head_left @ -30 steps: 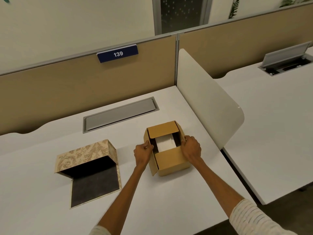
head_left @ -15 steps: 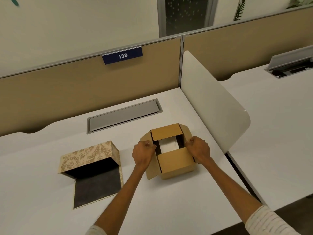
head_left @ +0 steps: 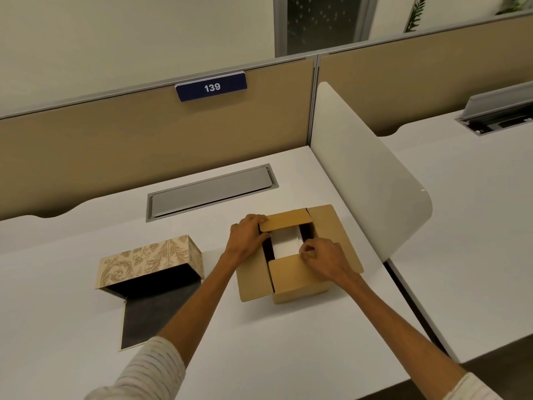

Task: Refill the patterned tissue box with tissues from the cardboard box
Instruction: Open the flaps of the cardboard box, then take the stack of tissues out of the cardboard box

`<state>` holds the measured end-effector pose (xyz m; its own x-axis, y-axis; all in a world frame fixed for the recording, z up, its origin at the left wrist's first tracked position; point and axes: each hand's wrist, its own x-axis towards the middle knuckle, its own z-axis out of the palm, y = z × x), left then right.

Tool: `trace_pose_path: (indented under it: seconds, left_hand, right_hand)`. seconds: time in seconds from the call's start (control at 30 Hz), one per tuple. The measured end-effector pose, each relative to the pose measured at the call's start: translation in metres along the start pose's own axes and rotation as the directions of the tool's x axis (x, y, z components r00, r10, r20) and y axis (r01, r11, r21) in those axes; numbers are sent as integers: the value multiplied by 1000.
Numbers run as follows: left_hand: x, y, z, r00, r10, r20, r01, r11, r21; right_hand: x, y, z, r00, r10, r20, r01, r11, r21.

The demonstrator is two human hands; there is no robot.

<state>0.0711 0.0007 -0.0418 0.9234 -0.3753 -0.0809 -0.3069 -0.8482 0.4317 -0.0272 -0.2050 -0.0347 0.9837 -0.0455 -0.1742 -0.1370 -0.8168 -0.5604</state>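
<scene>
Since a second ago the side flaps of the cardboard box (head_left: 300,272) have swung from upright to splayed flat, and both hands have shifted from its outer walls to the rim of the opening. The box stands on the white desk (head_left: 288,342), all four flaps folded outward, with a white stack of tissues (head_left: 286,243) showing down in its middle, not yet lifted. The left hand (head_left: 246,238) lies with fingers spread on the far-left corner, pressing the flaps down rather than gripping anything. The right hand (head_left: 324,256) is curled at the near-right edge of the opening, fingertips bent toward the tissues; whether they already pinch the stack I cannot tell.

To the left, near but apart, the patterned tissue box (head_left: 150,262) lies open, its dark interior bare and its dark inner panel (head_left: 155,316) flat on the desk. By my reading, the opening is done; taking out the tissues, loading them and closing the patterned box all remain.
</scene>
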Motion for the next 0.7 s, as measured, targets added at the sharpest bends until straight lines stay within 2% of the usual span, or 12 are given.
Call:
trace_pose_path:
  seconds: [0.07, 0.17, 0.3, 0.37, 0.47, 0.6, 0.7]
  left_hand:
    - [3, -4, -4, 996, 19, -91, -29, 993, -112]
    - [9, -5, -11, 978, -36, -206, -18, 967, -253]
    - [23, 5, -15, 917, -68, -392, -56, 953, -298]
    - [30, 11, -15, 894, -73, -441, -68, 953, -296]
    - [37, 17, -12, 887, -12, -461, -95, 973, -209]
    - [38, 16, -3, 937, 14, -350, -50, 994, -96]
    - [35, 9, 5, 960, 70, -272, -53, 996, 67]
  right_hand:
    - [-2, 0, -4, 1000, -4, -25, 6, 998, 64]
    - [-11, -1, -11, 998, 10, -56, -2, 990, 140]
    - [-27, -2, -14, 999, 7, -33, 0, 980, 199]
    - [-34, -2, -17, 1000, 2, 9, -4, 975, 223]
    - [-41, 1, -23, 993, -31, 112, 3, 970, 244]
    - [-52, 9, -18, 942, -13, 337, -45, 986, 163]
    - [-59, 14, -5, 940, 23, 341, -66, 991, 113]
